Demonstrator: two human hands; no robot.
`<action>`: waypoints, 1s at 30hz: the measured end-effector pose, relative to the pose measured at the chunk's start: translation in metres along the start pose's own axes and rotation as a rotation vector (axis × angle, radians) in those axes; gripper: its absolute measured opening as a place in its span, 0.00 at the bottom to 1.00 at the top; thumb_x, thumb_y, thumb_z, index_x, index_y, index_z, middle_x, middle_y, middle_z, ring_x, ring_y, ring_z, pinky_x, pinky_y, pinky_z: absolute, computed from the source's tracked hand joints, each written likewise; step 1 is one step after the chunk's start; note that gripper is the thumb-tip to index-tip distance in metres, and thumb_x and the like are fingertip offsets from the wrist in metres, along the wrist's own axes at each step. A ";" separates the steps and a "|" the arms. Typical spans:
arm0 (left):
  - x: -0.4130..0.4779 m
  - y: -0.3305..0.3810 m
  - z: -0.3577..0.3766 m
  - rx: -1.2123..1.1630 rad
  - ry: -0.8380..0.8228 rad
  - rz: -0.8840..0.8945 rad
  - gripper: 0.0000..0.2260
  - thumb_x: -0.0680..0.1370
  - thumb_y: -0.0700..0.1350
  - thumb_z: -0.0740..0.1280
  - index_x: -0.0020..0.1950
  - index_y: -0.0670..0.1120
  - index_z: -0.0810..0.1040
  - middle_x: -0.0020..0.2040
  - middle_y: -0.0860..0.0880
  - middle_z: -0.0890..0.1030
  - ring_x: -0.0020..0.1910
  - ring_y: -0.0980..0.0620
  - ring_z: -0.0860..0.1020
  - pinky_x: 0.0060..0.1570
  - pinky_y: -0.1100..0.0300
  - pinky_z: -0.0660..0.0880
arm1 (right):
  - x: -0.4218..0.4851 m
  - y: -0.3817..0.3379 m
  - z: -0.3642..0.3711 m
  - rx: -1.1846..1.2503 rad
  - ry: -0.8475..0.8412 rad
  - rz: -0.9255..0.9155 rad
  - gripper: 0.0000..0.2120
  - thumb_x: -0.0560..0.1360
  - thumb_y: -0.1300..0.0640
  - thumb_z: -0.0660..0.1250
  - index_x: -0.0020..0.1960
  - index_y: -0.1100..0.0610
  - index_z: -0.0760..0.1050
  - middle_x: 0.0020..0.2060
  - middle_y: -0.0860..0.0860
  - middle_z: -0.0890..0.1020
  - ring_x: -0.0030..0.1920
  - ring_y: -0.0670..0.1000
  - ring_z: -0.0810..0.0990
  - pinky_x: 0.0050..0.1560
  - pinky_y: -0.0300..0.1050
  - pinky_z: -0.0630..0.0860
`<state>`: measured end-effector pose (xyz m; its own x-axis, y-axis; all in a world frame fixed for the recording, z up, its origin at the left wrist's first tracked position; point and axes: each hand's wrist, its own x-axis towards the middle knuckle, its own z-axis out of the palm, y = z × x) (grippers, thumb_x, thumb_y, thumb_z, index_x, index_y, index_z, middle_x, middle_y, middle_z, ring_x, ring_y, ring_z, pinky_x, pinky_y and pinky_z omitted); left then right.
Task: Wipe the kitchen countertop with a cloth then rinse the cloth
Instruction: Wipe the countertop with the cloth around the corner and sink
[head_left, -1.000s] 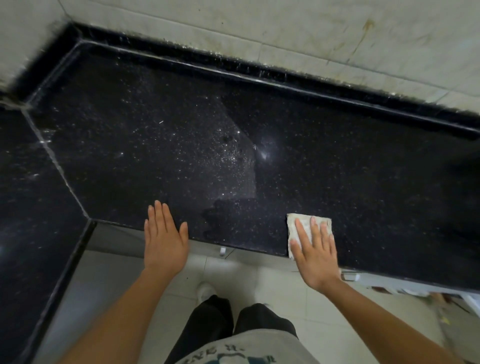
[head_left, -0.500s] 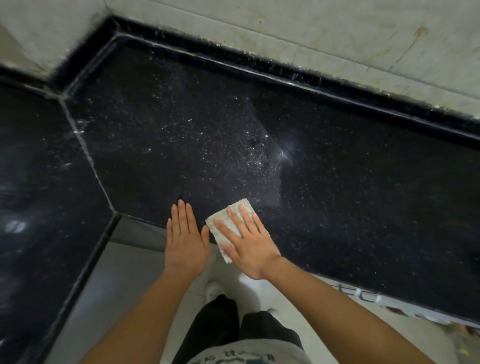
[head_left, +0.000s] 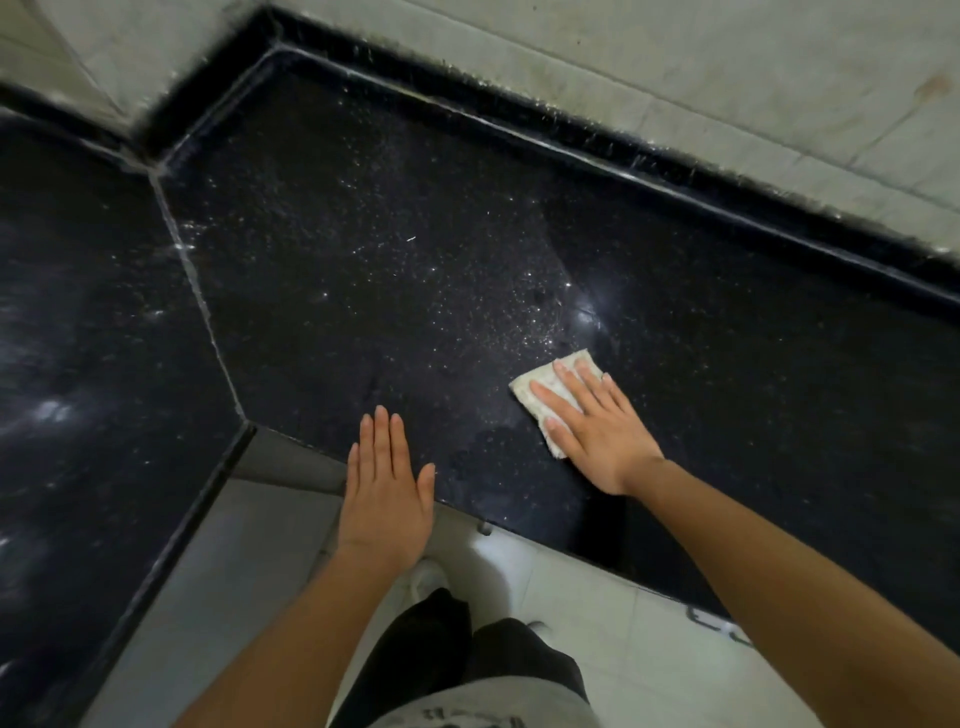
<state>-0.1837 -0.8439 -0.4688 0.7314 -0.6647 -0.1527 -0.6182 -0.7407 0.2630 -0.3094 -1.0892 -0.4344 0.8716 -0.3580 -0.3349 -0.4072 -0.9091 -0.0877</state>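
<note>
A black speckled stone countertop (head_left: 395, 291) runs along the wall and turns a corner on the left. A small folded pale cloth (head_left: 540, 389) lies flat on it, a little in from the front edge. My right hand (head_left: 597, 431) presses flat on the cloth with fingers spread, covering its right half. My left hand (head_left: 387, 493) rests flat and empty on the counter's front edge, fingers together, about a hand's width left of the cloth. Fine white specks and a light glare show on the stone just beyond the cloth.
A pale tiled wall (head_left: 675, 67) rises behind a raised black back lip (head_left: 649, 171). A seam (head_left: 192, 270) joins the left counter section. Below the edge are a light tiled floor (head_left: 597, 597), my dark trousers and a white shoe.
My right hand slid the cloth left along the front edge until it was beside my left hand, then back right and further onto the counter. My left hand stayed at the edge.
</note>
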 end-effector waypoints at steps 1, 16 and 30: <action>0.000 0.000 -0.001 0.007 -0.002 0.001 0.31 0.81 0.57 0.40 0.76 0.36 0.47 0.77 0.40 0.49 0.76 0.43 0.49 0.73 0.47 0.50 | 0.010 0.004 -0.004 0.011 0.002 0.035 0.24 0.78 0.39 0.34 0.74 0.37 0.34 0.77 0.46 0.38 0.74 0.47 0.31 0.73 0.46 0.31; 0.001 0.002 -0.004 0.027 -0.029 0.013 0.34 0.79 0.59 0.32 0.75 0.36 0.46 0.77 0.40 0.47 0.76 0.45 0.43 0.73 0.52 0.41 | 0.023 -0.089 0.003 0.164 -0.052 0.225 0.26 0.82 0.43 0.36 0.76 0.45 0.31 0.76 0.54 0.34 0.75 0.57 0.29 0.73 0.54 0.29; 0.000 0.003 -0.010 -0.054 -0.103 0.000 0.38 0.70 0.63 0.20 0.73 0.41 0.33 0.74 0.45 0.31 0.73 0.49 0.31 0.71 0.53 0.33 | -0.006 0.010 0.001 0.055 -0.046 0.257 0.24 0.79 0.40 0.33 0.73 0.39 0.29 0.77 0.51 0.36 0.75 0.51 0.31 0.73 0.47 0.32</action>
<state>-0.1828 -0.8451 -0.4589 0.6961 -0.6733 -0.2494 -0.5999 -0.7362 0.3131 -0.3193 -1.0959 -0.4345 0.7245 -0.5648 -0.3951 -0.6293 -0.7759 -0.0448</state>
